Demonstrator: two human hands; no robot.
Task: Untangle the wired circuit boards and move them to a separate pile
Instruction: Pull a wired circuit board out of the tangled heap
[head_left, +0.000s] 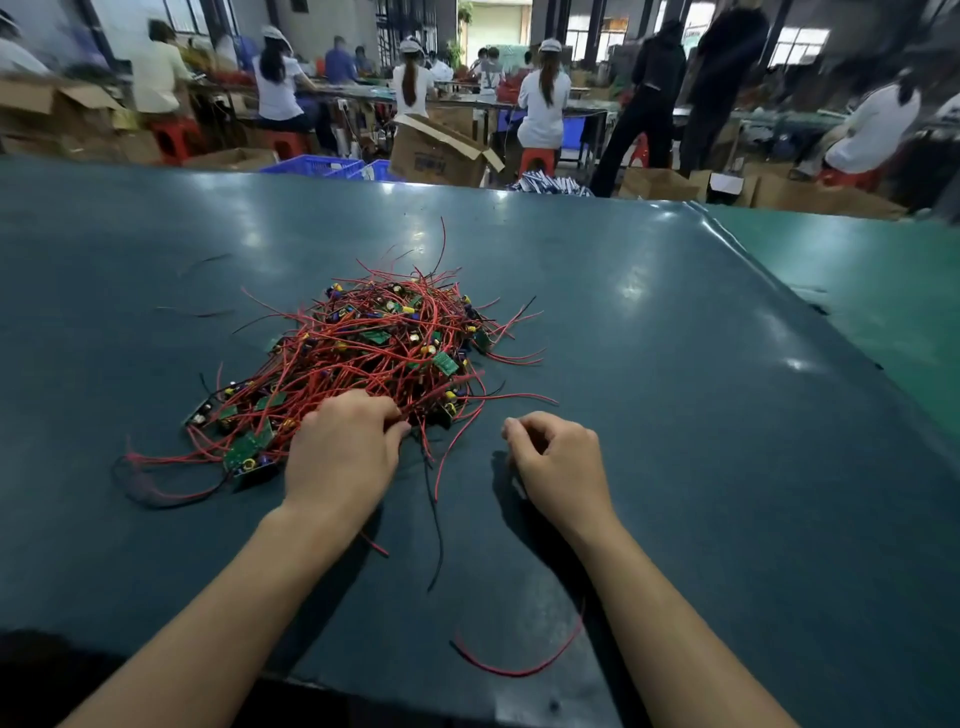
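Tangled pile of wired circuit boards sits left of centre on the dark table. Left hand rests on its near edge, fingertips curled into red wires. Right hand lies beside the pile, fingers loosely curled; any pinched wire cannot be told.

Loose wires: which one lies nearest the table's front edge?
The curved red wire lying alone between the forearms, well clear of the tangled pile of red-wired green circuit boards; other strays lie farther up the dark green table.
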